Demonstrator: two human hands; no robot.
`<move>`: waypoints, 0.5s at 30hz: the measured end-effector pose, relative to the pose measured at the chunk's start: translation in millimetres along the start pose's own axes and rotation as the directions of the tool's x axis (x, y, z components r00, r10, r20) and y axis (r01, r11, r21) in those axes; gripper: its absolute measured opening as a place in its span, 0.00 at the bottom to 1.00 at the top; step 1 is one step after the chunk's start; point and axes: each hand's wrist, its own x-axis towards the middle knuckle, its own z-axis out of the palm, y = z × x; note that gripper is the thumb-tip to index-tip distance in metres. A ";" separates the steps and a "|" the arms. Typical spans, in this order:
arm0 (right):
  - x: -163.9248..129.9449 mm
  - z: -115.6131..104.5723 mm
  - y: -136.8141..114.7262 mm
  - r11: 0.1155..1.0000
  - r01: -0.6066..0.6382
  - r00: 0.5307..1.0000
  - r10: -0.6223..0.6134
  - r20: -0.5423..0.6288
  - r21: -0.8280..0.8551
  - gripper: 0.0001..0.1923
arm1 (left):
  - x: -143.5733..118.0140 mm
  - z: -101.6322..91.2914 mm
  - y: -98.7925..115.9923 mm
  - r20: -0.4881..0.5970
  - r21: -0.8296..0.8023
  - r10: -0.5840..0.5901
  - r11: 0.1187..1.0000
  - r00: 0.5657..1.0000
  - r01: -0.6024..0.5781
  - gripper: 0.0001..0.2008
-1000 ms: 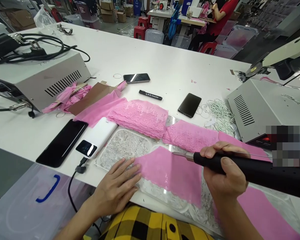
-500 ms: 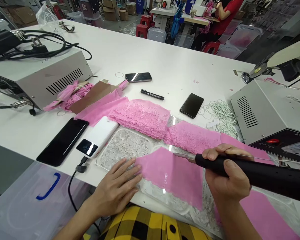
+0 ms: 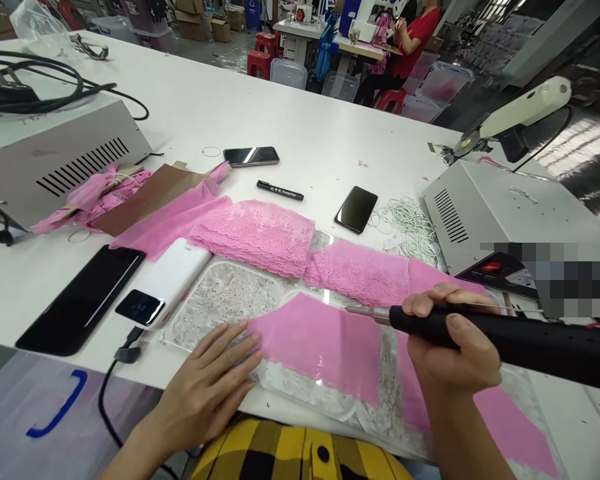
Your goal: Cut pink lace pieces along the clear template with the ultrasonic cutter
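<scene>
My left hand (image 3: 207, 383) lies flat with spread fingers on the left edge of a pink fabric piece (image 3: 320, 343). That piece rests on a clear, scratched cutting plate (image 3: 225, 297) at the table's near edge. My right hand (image 3: 450, 343) grips a long black cutting tool (image 3: 520, 343). Its metal tip (image 3: 363, 311) sits at the upper right edge of the pink piece. Pink lace strips (image 3: 260, 233) lie just behind the plate.
A white power bank (image 3: 167, 280) and a black phone (image 3: 80, 300) lie to the left. Further back are a marker (image 3: 280, 191), two phones (image 3: 356, 209), rubber bands (image 3: 405, 220) and two grey machine boxes (image 3: 505, 213). A person in red sits far behind.
The view has shifted right, so everything slid left in frame. Both hands and the tool keep nearly the same places on the pink piece.
</scene>
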 end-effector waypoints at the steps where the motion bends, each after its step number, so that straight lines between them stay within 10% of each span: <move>1: 1.2 -4.7 -2.3 1.000 0.001 1.000 -0.001 -0.020 -0.020 0.08 | 0.1 0.0 -0.2 -0.002 0.000 0.001 1.000 1.000 -0.001 0.19; 15: -3.5 -12.3 1.7 0.999 0.028 0.999 -0.027 0.038 -0.028 0.06 | -6.0 3.5 -1.9 0.013 -0.030 -0.018 0.999 1.000 0.019 0.22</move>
